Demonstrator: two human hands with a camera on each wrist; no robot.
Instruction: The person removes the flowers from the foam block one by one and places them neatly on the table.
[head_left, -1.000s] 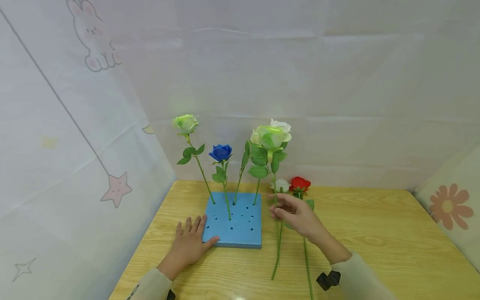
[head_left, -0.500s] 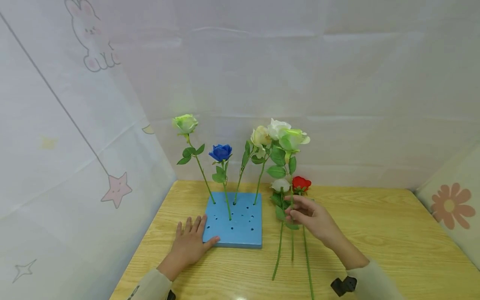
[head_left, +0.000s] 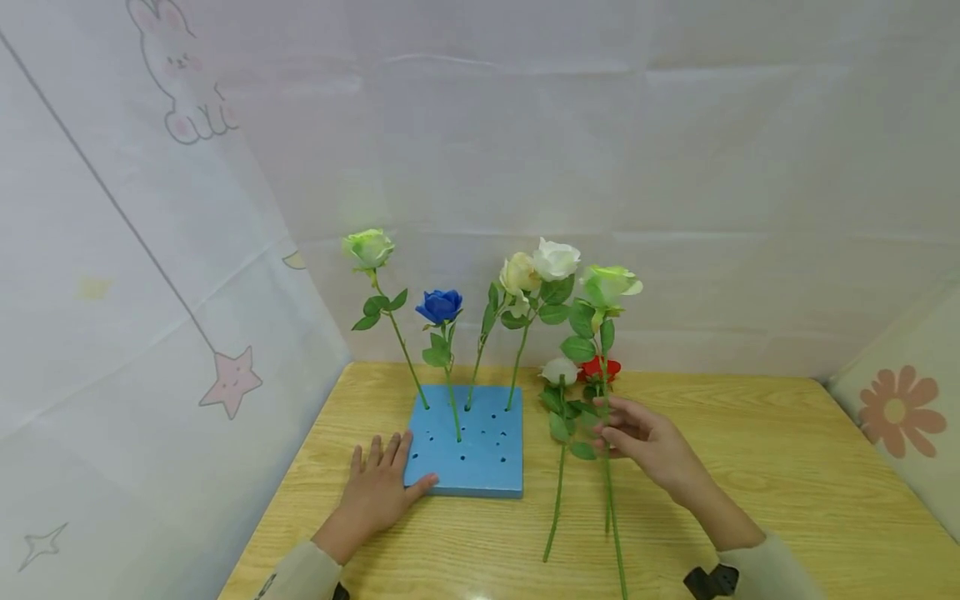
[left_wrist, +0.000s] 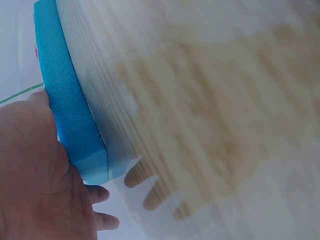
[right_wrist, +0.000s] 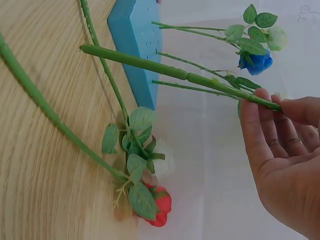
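Observation:
My right hand pinches the stem of a pale green rose between thumb and fingers, holding it upright to the right of the blue foam block. In the right wrist view, the cut end of that held stem points away from the hand, above the table. My left hand lies spread at the block's left front corner, fingers straight, thumb over the front edge. Standing in the block are another pale green rose, a blue rose, a cream rose and a white rose.
Right of the block, a white rose and a red rose lie on the wooden table, stems toward me. Several small holes dot the block's top. A pale printed cloth hangs behind the table.
My right hand has moved right with the pale green rose, from beside the block to over the lying red rose. The left hand has stayed on the block's corner.

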